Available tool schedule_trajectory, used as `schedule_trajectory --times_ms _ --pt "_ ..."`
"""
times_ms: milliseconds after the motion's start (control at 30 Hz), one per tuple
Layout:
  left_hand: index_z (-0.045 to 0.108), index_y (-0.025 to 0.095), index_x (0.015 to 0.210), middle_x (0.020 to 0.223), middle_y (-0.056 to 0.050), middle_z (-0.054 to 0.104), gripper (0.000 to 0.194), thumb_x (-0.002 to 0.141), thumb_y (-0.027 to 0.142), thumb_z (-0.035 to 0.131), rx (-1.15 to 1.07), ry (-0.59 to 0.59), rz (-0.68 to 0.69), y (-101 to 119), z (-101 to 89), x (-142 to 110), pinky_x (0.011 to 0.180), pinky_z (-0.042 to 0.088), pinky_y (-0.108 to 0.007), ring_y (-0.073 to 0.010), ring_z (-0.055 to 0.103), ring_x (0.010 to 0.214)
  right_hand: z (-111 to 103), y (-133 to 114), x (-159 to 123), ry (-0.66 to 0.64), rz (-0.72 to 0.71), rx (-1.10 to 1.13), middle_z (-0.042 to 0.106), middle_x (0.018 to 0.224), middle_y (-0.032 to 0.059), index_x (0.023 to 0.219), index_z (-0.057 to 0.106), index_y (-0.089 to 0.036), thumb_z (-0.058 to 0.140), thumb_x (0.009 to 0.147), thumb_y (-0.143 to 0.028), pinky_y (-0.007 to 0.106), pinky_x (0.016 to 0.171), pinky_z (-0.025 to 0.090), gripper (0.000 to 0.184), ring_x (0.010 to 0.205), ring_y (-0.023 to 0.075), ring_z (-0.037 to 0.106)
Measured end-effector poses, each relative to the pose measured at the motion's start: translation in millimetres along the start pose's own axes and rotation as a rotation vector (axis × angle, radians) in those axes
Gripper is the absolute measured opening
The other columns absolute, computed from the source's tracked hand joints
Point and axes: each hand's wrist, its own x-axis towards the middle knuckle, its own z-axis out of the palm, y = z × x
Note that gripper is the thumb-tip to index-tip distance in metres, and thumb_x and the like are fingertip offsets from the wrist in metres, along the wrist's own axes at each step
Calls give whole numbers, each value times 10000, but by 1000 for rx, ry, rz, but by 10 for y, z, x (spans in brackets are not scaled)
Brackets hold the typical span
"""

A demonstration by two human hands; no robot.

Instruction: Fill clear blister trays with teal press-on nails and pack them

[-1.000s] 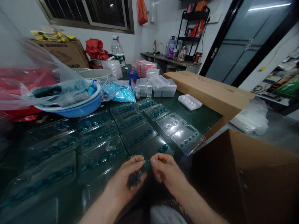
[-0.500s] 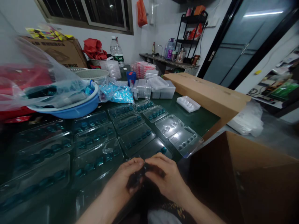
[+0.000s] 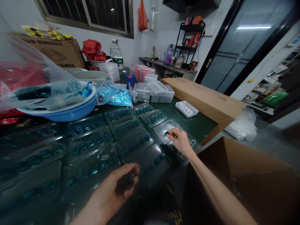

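My right hand [image 3: 179, 140] pinches a small glossy teal piece [image 3: 166, 133] over a clear plastic blister tray [image 3: 157, 127], at its row of small cavities. Beneath my right wrist lies another clear tray [image 3: 195, 142], partly hidden. Nearer to me, my left hand [image 3: 114, 190] is curled around small dark glossy pieces [image 3: 132, 177], shaded and hard to make out. Just beyond the left hand are clear trays with rows of teal pieces, among them a near tray [image 3: 110, 170] and one holding a few pieces [image 3: 140, 165].
A white moulded tray [image 3: 187, 108] lies at the table's right. Behind are stacked clear boxes [image 3: 162, 95], a bag of blue wrapped bits [image 3: 120, 97], a blue cup [image 3: 130, 80] and a blue basin [image 3: 70, 115] under plastic film. Cardboard boxes [image 3: 203, 104] border the right side.
Both hands were together in front of me. My right hand has moved forward and right to the clear tray with a teal piece; my left stays near, still curled. The view has shifted slightly.
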Motion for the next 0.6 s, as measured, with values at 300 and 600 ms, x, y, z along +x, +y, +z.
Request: schedule_trajectory --times_ms 300,600 --pt "610 106 756 843 -80 563 116 667 170 650 -25 73 -3 0 -46 -53 377 312 -164 -130 538 622 202 104 137 -81 50 -297 622 744 6 770 639 -210 576 732 -295 225 555 335 111 637 133 547" --pt "618 115 747 828 -66 560 118 656 176 662 -13 51 -8 -1 -46 -33 382 305 -164 -124 540 621 133 -11 172 -174 7 -480 621 829 44 863 643 -214 510 779 -219 238 597 347 158 747 166 573"
